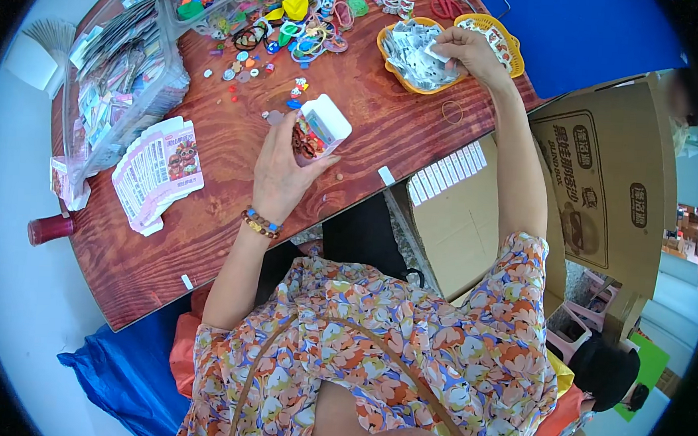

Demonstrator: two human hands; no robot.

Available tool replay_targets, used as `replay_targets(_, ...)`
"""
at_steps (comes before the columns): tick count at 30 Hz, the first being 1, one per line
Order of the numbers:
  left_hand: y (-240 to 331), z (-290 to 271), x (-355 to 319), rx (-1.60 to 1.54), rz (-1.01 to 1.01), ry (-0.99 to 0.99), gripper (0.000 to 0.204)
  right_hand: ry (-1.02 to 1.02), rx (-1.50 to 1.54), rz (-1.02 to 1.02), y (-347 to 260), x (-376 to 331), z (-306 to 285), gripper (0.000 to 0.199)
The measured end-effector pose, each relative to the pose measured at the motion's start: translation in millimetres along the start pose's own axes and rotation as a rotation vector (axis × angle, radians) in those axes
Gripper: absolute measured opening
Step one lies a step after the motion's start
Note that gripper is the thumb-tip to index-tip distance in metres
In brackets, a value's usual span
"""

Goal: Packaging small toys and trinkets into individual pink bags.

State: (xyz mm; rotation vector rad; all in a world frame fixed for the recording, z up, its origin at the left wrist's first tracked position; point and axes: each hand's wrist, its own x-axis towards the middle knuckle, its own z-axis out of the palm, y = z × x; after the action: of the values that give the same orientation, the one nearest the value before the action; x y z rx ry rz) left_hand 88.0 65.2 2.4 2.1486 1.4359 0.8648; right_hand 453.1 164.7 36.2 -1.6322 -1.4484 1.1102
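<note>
My left hand [278,170] is wrapped round a small printed cardboard box [322,130], tilted over the middle of the table. The box's white end flap stands up, and colourful print shows between my fingers and thumb. Over at the right, my right hand [477,56] is above a yellow basket [389,64] heaped with small silvery-white packets [415,54]. Its fingertips are pinched on one pale packet [440,54] at the heap's edge. A second yellow basket [515,59], partly behind that hand, contains pieces with red and white print.
Flat printed boxes [160,170] lie fanned at the left beside a clear bin [126,136] of cards. Small toys and hair ties [312,40] crowd the far side, near red-handled scissors [446,4]. A large cardboard carton [607,178] stands right of the wooden table [234,143].
</note>
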Motion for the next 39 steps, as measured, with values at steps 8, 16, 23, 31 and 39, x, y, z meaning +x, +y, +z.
replay_targets(8,6.8,10.9,14.5,0.115,0.061,0.037,0.086,-0.291,-0.090,-0.181,-96.8,-49.4,83.7,0.010)
replay_targets(16,1.2,3.2,8.3,0.107,0.005,0.067,0.087,-0.283,-0.498,-0.378,-122.3,-58.3,139.1,0.018)
replay_targets(23,-2.2,-2.9,6.9,0.021,-0.068,0.051,0.089,-0.279,-0.489,-0.554,-105.9,-58.6,156.2,0.017)
replay_targets(31,-9.2,-7.7,4.0,0.005,-0.108,0.116,0.089,-0.251,-0.352,-0.394,-120.4,-66.7,160.1,0.024)
replay_targets(39,-24.1,-5.5,2.3,-0.061,-0.045,0.334,0.086,0.037,-0.298,-0.520,-126.7,-91.1,161.6,0.022)
